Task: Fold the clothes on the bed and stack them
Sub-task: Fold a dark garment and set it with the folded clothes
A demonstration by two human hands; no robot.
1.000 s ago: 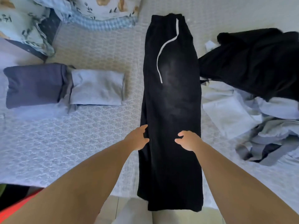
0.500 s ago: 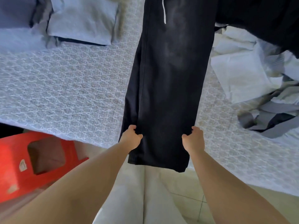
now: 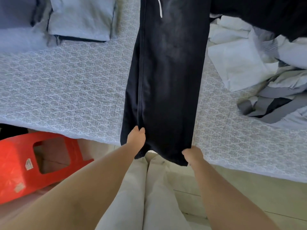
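A pair of long black fabric trousers lies lengthwise across the bed with its pale lace-patterned cover, the leg ends hanging over the near edge. The left hand pinches the left side of the legs near the hem, fingers curled into the cloth; the right hand grips the right hem corner likewise. Folded light grey and dark blue-grey garments sit far left, an unfolded heap of pale and grey clothes to the right, and a red plastic stool stands on the floor.
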